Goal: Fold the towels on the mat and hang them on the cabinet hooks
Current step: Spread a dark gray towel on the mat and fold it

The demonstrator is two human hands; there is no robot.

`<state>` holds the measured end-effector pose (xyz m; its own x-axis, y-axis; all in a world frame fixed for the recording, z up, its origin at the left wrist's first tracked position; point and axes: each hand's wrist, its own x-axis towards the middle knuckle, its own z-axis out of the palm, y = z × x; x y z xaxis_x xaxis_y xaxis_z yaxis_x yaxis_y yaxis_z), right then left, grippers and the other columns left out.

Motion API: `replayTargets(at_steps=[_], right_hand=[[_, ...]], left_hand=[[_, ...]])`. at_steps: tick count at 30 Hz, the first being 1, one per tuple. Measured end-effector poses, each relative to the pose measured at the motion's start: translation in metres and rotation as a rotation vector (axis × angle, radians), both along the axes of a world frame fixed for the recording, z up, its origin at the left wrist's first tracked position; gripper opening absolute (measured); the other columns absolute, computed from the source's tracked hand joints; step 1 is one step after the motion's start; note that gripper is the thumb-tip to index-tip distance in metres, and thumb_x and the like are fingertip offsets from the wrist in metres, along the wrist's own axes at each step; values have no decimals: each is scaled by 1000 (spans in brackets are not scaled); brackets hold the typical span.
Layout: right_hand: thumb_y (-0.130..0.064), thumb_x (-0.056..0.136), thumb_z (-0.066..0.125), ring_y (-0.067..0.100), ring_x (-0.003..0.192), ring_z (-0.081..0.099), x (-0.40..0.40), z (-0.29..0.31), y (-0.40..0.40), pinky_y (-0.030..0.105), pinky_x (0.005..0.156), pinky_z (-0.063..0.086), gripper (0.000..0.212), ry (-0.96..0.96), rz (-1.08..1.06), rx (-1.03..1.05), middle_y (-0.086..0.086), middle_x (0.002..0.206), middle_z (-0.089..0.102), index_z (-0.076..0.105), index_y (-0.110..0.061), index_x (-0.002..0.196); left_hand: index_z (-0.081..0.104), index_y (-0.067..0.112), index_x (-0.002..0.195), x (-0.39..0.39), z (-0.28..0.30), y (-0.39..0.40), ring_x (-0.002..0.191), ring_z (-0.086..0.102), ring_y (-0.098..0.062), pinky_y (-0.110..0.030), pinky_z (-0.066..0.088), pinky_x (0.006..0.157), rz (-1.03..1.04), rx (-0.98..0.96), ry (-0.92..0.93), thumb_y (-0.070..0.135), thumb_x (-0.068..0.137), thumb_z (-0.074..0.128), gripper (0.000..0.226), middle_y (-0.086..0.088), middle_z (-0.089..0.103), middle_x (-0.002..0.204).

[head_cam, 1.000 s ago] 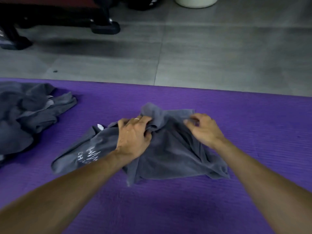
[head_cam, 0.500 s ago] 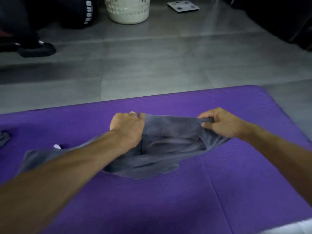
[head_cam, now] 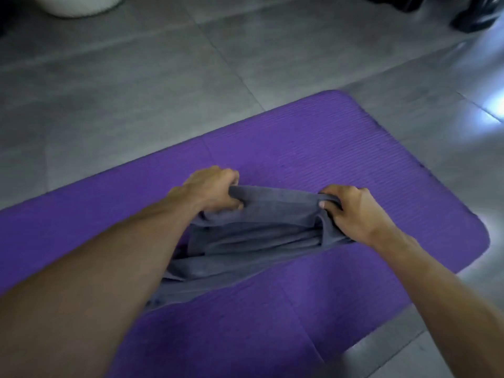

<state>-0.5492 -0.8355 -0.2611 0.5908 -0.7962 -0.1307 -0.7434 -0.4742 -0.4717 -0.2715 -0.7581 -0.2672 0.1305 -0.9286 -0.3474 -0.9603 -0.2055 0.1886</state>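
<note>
Both grips clamped on the grey towel [head_cam: 261, 236]: my left hand [head_cam: 215, 190] and right hand [head_cam: 354, 211] stretch its top edge above the purple mat [head_cam: 313, 148], apparently for spreading flat before the first fold.

Both hands, left [head_cam: 211, 190] and right [head_cam: 354, 212], grip a grey towel [head_cam: 253, 236] stretched between them above the purple mat [head_cam: 313, 143].

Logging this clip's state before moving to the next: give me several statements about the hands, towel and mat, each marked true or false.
1. Both the left hand and the right hand grip the grey terry towel. True.
2. The towel lies flat and neatly folded. False: it is bunched, stretched between the hands.
3. The purple ribbed foam mat lies on grey floor tiles. True.
4. The towel hangs on a hook. False: it is over the mat.
</note>
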Motion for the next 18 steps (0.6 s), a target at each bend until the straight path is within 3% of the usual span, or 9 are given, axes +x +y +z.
replayTargets(at_steps=[4,8,11,14,18], right_hand=[[-38,90,64,27,74,61,-54,-5,-40,37,69,49,25,32,-178,27,0,69,63,59,-16,78],[-37,85,66,34,80,62,-102,-13,-84,39,68,50,24,91,-327,-78,8,79,67,59,-14,83],[-39,83,62,36,92,64,-130,-27,-103,41,75,53,23,224,-395,-58,12,98,69,61,-23,100],[-33,87,59,38,107,57,-126,-43,-103,45,85,49,38,327,-387,-83,15,114,63,57,-14,120],[-24,87,55,39,97,53,-50,-52,-84,45,72,39,27,208,-169,-316,16,103,60,62,-8,107]], left_hand=[[52,24,88,-42,15,-81,89,58,-29,-35,36,66,-87,-251,-86,46,84,60,25,-3,62,89],[53,20,94,-117,19,-153,94,57,-29,-36,34,67,-177,-430,-94,39,91,55,20,-4,62,97],[54,18,115,-154,3,-169,107,52,-29,-42,42,81,-279,-381,-80,32,87,58,31,-6,55,112],[43,17,137,-150,-26,-141,122,43,-27,-41,39,96,-288,-319,-36,34,89,57,53,-7,45,132],[40,10,142,-95,-57,-67,130,37,-29,-44,35,103,2,-247,-26,34,92,56,57,-11,40,142]])
